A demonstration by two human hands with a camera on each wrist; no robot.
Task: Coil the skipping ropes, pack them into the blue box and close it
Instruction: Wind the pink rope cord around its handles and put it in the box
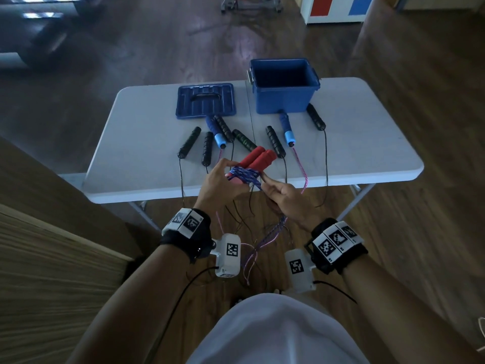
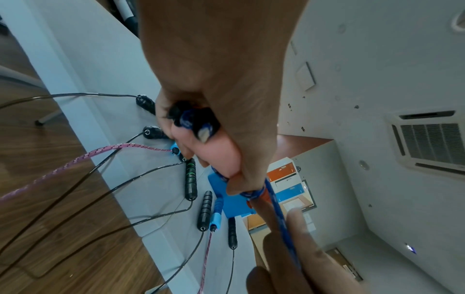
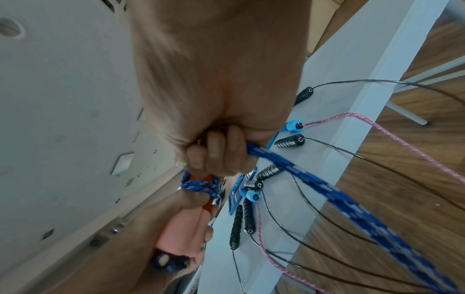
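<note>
The left hand grips the pair of red handles of one skipping rope, its fingers curled round them above the near edge of the bench. Several turns of the blue braided cord are already wound about the handles just beside these fingers. The right hand is closed on the free run of the same cord, fingers wrapped round it; the slack hangs below both hands toward the floor.

By these views the task is at an early stage: one rope is partly coiled, and none is seen to be packed. Beyond the fingers, the black-handled ropes and the blue-handled rope with the pink cord lie uncoiled on the bench, their cords trailing over its near edge. Farther off stands the blue box, open, with its lid lying separately to its left. Coiling the remaining ropes, packing all of them and closing the box are judged to remain.

The floor of the box is in shadow, so its contents cannot be confirmed. The ends of the hanging cords are hidden behind the wrists. The number of turns on the handles is too blurred to count.
</note>
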